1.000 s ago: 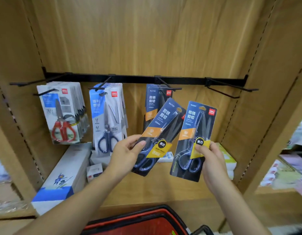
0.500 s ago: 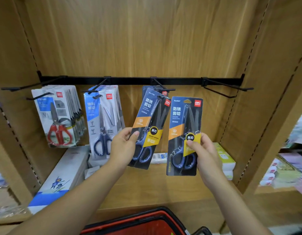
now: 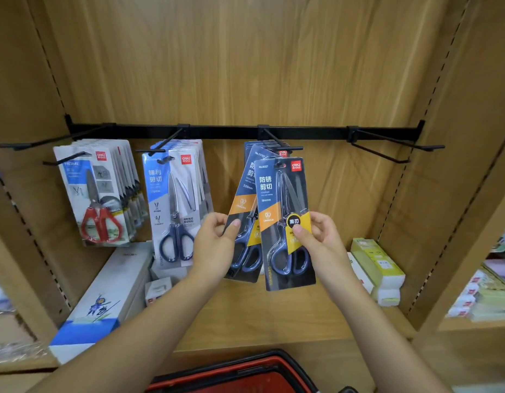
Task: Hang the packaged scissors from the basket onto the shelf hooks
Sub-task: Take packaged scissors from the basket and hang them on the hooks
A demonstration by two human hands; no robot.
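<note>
My right hand (image 3: 319,236) pinches a dark-blue scissors pack (image 3: 282,194) at its yellow label, holding it upright just under the third hook (image 3: 285,146) of the black rail (image 3: 231,131). Behind and left of it, my left hand (image 3: 217,245) grips a second dark-blue pack (image 3: 244,194), tilted, its top near the same hook. More dark packs hang on that hook behind both. The red basket (image 3: 245,375) shows at the bottom edge.
Red-handled scissors packs (image 3: 95,194) and blue-handled ones (image 3: 174,205) hang on the two left hooks. The rightmost hook (image 3: 398,148) is bare. Boxes lie on the shelf: a long white-blue one (image 3: 103,293) at left, green-white ones (image 3: 378,265) at right.
Both hands have moved the packs left and up toward the third hook. The right pack has slid in front of the left one, so the two now overlap.
</note>
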